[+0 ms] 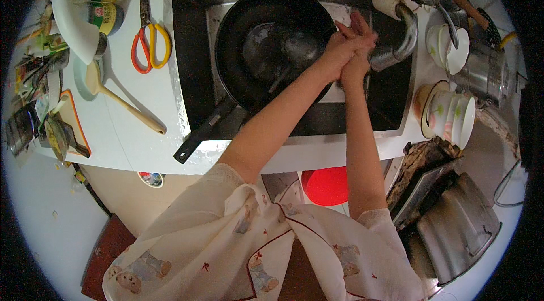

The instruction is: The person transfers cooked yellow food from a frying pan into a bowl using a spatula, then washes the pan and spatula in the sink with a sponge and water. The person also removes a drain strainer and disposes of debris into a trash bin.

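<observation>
My left hand (340, 52) and my right hand (359, 61) press together, palm against palm, beside the tap's metal spout (389, 59). Neither shows an object in it; some fingers stick out apart, others are hidden between the hands. Under them is the right rim of a black frying pan (263, 46), which sits in the sink (187, 84). The pan's black handle (204, 131) reaches over the sink's front edge at lower left. A second dark handle is partly hidden beneath my left forearm.
Scissors with red and yellow handles (151, 46), a pale ladle (127, 105) and jars (104, 18) stand or lie left of the sink. To the right are stacked bowls (450, 114), a cup (457, 50) and a metal pot (480, 76). A red basin (325, 186) is below the counter.
</observation>
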Available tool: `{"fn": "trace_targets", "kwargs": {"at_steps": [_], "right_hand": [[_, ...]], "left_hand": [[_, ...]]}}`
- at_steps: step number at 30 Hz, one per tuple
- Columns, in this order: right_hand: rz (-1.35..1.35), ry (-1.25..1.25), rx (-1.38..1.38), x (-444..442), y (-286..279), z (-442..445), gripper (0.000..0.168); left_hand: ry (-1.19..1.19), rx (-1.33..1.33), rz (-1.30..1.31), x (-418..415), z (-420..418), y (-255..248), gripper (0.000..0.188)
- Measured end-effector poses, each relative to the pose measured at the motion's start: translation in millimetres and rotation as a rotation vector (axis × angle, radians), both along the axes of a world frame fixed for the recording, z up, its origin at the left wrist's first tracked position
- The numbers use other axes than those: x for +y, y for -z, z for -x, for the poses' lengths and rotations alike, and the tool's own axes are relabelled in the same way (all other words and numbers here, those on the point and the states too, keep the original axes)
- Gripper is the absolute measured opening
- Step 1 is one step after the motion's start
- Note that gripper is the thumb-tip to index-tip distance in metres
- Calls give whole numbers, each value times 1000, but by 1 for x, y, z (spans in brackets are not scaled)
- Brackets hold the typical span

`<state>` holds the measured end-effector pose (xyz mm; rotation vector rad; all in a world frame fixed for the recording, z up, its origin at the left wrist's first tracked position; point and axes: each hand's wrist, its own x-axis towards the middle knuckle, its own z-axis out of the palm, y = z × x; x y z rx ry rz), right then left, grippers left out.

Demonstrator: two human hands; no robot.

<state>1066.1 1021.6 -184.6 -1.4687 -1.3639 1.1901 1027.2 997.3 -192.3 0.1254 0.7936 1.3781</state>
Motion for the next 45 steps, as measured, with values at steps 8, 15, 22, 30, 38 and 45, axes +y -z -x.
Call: {"fn": "trace_targets", "kwargs": {"at_steps": [8,15,22,30,38,45], "right_hand": [[604,271,1215,-52,19,-35,26],[-739,-597,-513,-40,38,-56,39],[-701,-717,-1320,40,-3,-30,26],[382,-205,368,-29,-26,-5,58],[506,-597,213,-12,-23,-22,55],[491,-577,-629,-57,-2,-29,66]], "left_hand": [[146,-372,-89,1,23,24,44],[-300,-399,347,5,17,50,48],[-443,16,164,4,-49,1,42],[-199,14,-282,26,0,40,71],[401,1264,-170,-24,3,-9,51],[628,1662,59,-100,64,-40,30]]}}
